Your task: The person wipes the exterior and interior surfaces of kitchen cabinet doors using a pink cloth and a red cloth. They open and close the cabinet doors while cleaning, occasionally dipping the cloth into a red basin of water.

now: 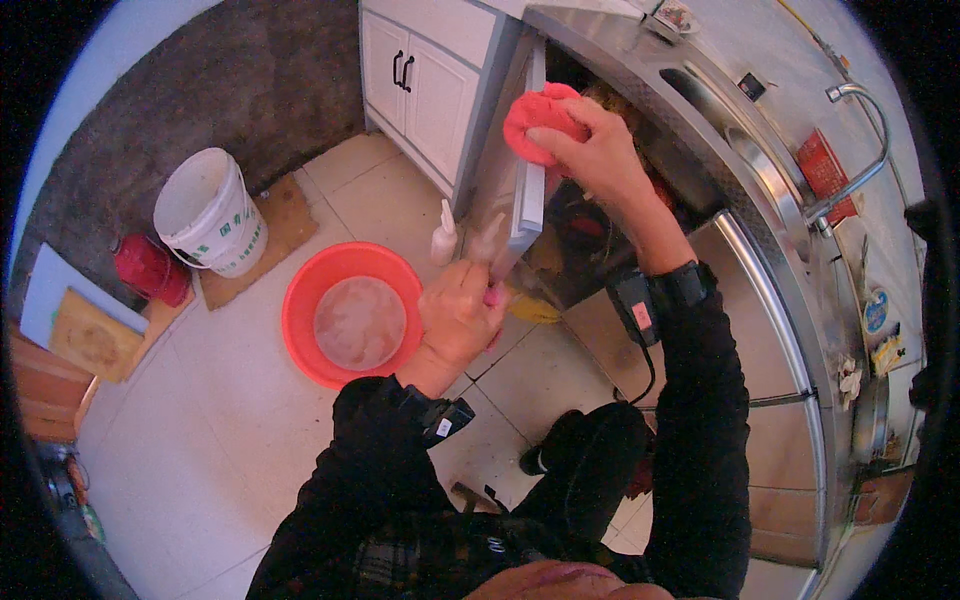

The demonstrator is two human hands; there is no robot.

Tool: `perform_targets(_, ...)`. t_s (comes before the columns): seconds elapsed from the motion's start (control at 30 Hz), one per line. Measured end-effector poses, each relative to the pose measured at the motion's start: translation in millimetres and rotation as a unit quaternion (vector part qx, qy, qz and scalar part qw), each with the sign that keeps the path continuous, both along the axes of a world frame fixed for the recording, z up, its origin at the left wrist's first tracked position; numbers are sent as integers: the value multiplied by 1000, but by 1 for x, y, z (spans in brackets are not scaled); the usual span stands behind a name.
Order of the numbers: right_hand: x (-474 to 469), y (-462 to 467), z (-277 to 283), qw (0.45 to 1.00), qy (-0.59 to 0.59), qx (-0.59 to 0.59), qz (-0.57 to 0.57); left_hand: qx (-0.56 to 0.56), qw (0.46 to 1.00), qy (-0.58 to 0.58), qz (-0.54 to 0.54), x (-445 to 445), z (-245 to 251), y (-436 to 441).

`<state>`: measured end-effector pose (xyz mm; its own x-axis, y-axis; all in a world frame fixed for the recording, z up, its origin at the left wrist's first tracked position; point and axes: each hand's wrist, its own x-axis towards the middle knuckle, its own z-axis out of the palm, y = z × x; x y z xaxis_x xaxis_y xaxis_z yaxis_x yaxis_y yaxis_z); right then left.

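My right hand grips a bunched pink-red cloth against the upper edge of an open cabinet door. Lower down, my left hand is closed near the door's lower end, with a bit of pink material showing at its fingers; whether that is a second cloth is unclear. Left of this hand stands a red plastic basin holding cloudy water. A pale bottle with a nozzle is on the floor beside the door. The door hides part of the cabinet's inside.
A white bucket stands on cardboard at the left, beside a red container. A white cupboard is behind the door. On the right, the steel counter carries a sink and a faucet.
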<state>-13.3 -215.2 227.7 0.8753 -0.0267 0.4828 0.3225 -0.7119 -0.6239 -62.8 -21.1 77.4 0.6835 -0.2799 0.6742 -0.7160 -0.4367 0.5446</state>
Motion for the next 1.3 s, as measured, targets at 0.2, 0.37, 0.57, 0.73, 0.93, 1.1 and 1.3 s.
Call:
perform_targets(0.2,-58,27,-2,999,-41,-16,25,-9,1000,-8,4,0,3,-4)
perform_targets(0.37,-39,10,-2,998,-48,-28,18,1,1000,4,-4,-2,3,-8)
perform_targets(0.57,44,-34,-7,997,-46,-39,-43,-4,1000,-4,4,-2,5,-6)
perform_targets(0.73,108,-63,3,982,-9,-142,-128,-2,1000,1,0,-2,5,-5)
perform_targets(0.93,103,-60,5,986,66,-76,-135,-14,1000,-7,-12,-2,0,-4)
perform_targets(1.1,9,-16,1,991,-61,-114,-23,-13,1000,-10,1,-2,-1,-5)
perform_targets(1.3,-36,1,3,991,-65,-93,66,-12,1000,2,9,-2,-1,-5)
